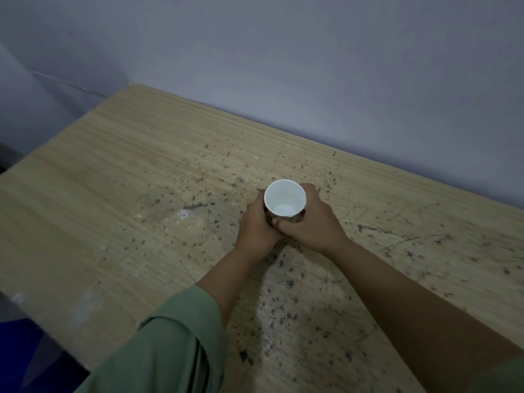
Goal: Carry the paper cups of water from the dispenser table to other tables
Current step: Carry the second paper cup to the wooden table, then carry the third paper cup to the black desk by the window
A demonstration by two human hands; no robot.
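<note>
Cup (285, 199) between left hand (256, 231), right hand (309, 222)

Paper cup (285, 200), white inside, upright, rim open to the camera, a little clear water showing at the bottom. Clasped from both sides: left hand (256, 229) wrapped round its left wall, right hand (310, 219) round its right wall and over the far side, fingertips (276, 222) meeting on the near side below the rim. Held over the pale wood-grain worktop (113, 171), nearer the far edge along the wall (312, 66) than the near edge; whether touching the surface, hidden by the hands. Worktop speckled with dark spots and worn pale patches around and in front of the cup. Green sleeve (175, 341) pushed up the left forearm; right forearm bare.
</note>
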